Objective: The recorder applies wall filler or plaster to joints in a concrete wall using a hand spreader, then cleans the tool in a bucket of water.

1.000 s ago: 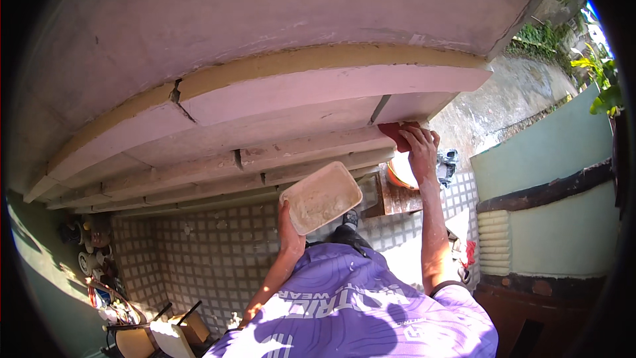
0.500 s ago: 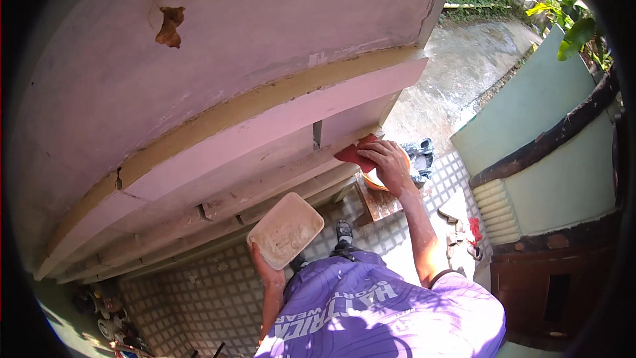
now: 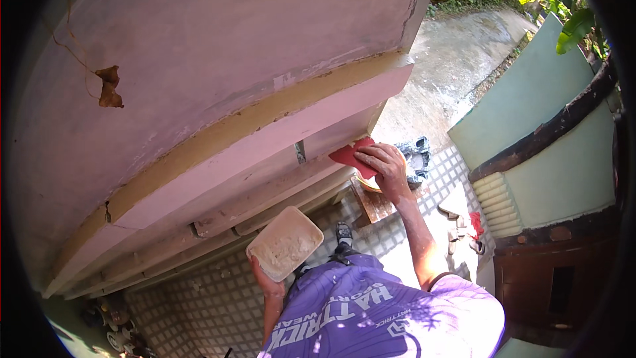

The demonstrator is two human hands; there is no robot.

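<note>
My right hand (image 3: 383, 163) grips a red flat putty spreader (image 3: 350, 154). The spreader's edge rests against the ledge (image 3: 318, 162) low on the pink wall, near the wall's outer corner, with a little pale paste showing along its upper edge. Down at the left, my left hand (image 3: 266, 277) holds a whitish rectangular tub (image 3: 310, 226) by its side. Pale putty (image 3: 289, 249) lies smeared across the tub's bottom. Part of the left hand's fingers is hidden beneath the tub.
Behind my right hand, a round bucket (image 3: 368, 184) sits on a wooden bench (image 3: 376, 207), beside a dark crumpled bag (image 3: 417, 159). Sandals (image 3: 454, 229) lie on the tiled floor (image 3: 225, 285). A dried leaf (image 3: 109, 86) hangs before the pink wall (image 3: 252, 20). A green wall (image 3: 550, 126) stands at right.
My right hand and the spreader have shifted slightly left along the ledge. The tub has dropped a little lower. The hanging leaf appears farther left and lower as the view turns.
</note>
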